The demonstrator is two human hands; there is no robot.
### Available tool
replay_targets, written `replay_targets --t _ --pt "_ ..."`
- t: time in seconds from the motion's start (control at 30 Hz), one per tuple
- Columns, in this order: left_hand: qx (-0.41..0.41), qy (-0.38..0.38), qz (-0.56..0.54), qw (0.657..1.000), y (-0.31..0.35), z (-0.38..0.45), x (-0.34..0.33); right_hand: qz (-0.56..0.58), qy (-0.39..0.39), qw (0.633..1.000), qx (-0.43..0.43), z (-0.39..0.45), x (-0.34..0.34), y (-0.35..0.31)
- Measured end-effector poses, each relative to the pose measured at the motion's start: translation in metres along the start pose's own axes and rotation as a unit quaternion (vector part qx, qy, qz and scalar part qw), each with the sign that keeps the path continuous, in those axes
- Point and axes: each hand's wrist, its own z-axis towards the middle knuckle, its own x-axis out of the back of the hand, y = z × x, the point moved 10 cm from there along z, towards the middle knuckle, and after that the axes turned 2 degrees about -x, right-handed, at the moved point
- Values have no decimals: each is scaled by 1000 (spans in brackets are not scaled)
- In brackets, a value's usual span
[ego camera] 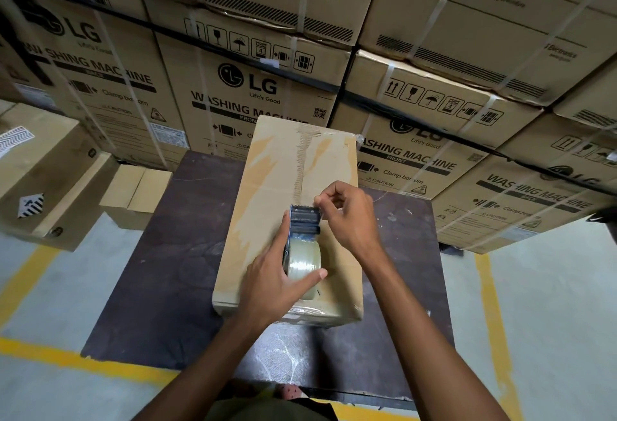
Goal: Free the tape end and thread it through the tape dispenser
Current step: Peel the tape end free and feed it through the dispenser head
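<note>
Head cam: left hand [273, 282] grips the tape roll [303, 262] in the tape dispenser [304, 220], sitting on a sealed cardboard box [283, 167] on the counter [173, 253]. Right hand [349, 212] pinches at the dispenser's toothed front end, where the tape end must be, too clear to make out.

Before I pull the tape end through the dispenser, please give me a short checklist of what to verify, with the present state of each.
1. Tape dispenser steadied: ok, left hand grips it at the tape roll.
2. Right hand at the working end: ok, its fingers pinch beside the serrated blade.
3. Tape end freed from the roll: cannot tell, the clear tape is too hard to see.
4. Tape threaded past the roller: cannot tell.
5. Fingers away from the blade teeth: not ok, very close.
6. Support: ok, dispenser sits over the cardboard box.
</note>
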Motion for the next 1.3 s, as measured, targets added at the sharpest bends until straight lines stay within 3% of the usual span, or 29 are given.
replay_targets --t 0.3,0.53,0.73,0.9,1.3 --pt "0 44 11 999 7 -12 -1 -48 -35 998 38 0 -6 -13" --pt "12 34 -12 999 1 -6 8 2 -38 999 35 5 -1 -6" --pt "7 159 -14 987 9 28 73 51 -37 997 48 6 -1 -5" --pt "-40 122 -108 986 33 66 76 67 -46 994 75 5 -6 -10" --pt "-78 115 -114 984 32 78 66 88 -40 994 56 5 -6 0"
